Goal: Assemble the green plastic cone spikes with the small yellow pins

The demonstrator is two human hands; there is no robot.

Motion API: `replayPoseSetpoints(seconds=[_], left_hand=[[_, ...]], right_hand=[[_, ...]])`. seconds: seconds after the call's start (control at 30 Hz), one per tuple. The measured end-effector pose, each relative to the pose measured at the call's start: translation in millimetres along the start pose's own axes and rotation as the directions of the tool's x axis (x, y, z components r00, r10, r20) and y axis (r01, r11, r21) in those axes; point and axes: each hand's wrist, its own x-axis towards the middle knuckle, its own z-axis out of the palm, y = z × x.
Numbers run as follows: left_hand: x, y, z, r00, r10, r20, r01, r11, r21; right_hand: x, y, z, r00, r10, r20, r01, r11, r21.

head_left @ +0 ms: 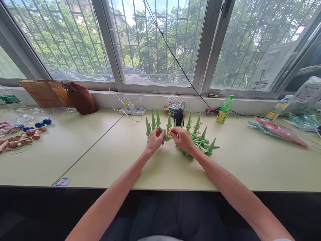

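Head-worn view, forward and down, close over the table point(100, 160), windows point(150, 50) ahead

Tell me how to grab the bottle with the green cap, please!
Probably around the middle of the bottle, coming from the front, the side nearest you. It stands on its base with the green cap on top, and its body is rounded, so it should be easy to wrap around. The dark cable lies to its left and behind, so the front looks clearer.
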Motion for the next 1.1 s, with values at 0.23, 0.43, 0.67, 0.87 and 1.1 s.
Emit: replayPoseSetpoints(seconds=[0.23, 0.43, 0.67, 0.87, 1.1], left_hand=[[-0.8, -0.1, 0.4, 0.999, 0.049, 0.004, -0.049, 0.998, 0.028], [-1.2, 0.6, 1.4, 0.999, 0.05, 0.011, -0.051, 0.998, 0.039], [-2.4, 0.1, 2.4, 0.998, 0.059, 0.02, -0.06, 0.996, 0.07], [-4.4, 1.6, 3.5, 0.994, 0.105, 0.035, -0.109, 0.983, 0.15], [-6.4, 1.4, 3.9, 0.986, 0.156, 0.065, -0.167, 0.954, 0.248]], right_hand=[[0.2, -0.3, 0.1, 1.0, 0.007, 0.003, -0.007, 1.0, 0.009], [0.0, 0.3, 0.2, 1.0, 0.004, 0.001, -0.004, 1.0, -0.011], [0.0, 1.0, 0.1, 1.0, 0.021, 0.006, -0.021, 0.999, -0.042], [-0.9, 3.9, 2.3, 0.999, 0.052, -0.003, -0.052, 0.995, -0.084], [-1.0, 4.2, 3.0, 0.997, 0.079, -0.012, -0.08, 0.991, -0.11]])
